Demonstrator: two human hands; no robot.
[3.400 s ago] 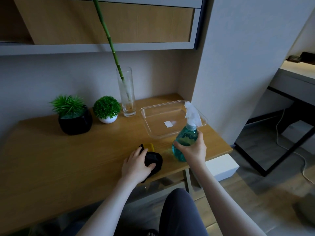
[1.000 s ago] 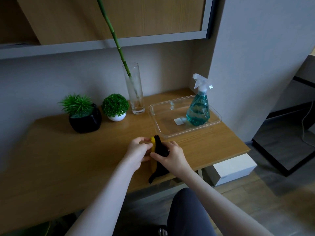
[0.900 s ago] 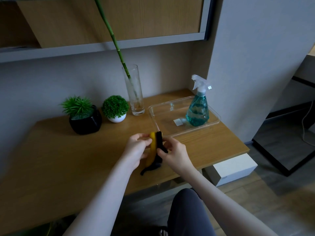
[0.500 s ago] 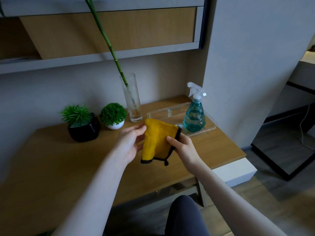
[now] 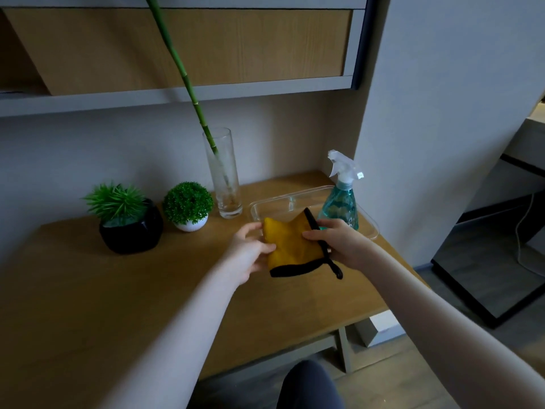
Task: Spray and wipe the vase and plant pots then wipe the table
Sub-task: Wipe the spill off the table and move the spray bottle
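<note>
Just right of the frame's centre, a yellow cloth [image 5: 290, 246] with a black border is held up above the wooden worktop [image 5: 124, 293] between two hands. At its left edge the left hand [image 5: 250, 253] pinches it, thumb on the near face and fingers behind; at its right edge the right hand [image 5: 336, 242] grips it, fingers curled over the black trim, from which a small black loop hangs down. Behind the cloth, toward the right, a clear plastic tray [image 5: 367, 219] lies on the worktop with a teal spray bottle [image 5: 340, 206] standing upright in it. Left of the tray stands a tall glass vase [image 5: 225, 175] holding a green bamboo stalk [image 5: 180, 63] that leans up to the upper left. Further left sit two pot plants — a round green one in a white pot [image 5: 188, 224], then a spiky one in a black pot [image 5: 132, 228] — near each other, apart from the vase.
</note>
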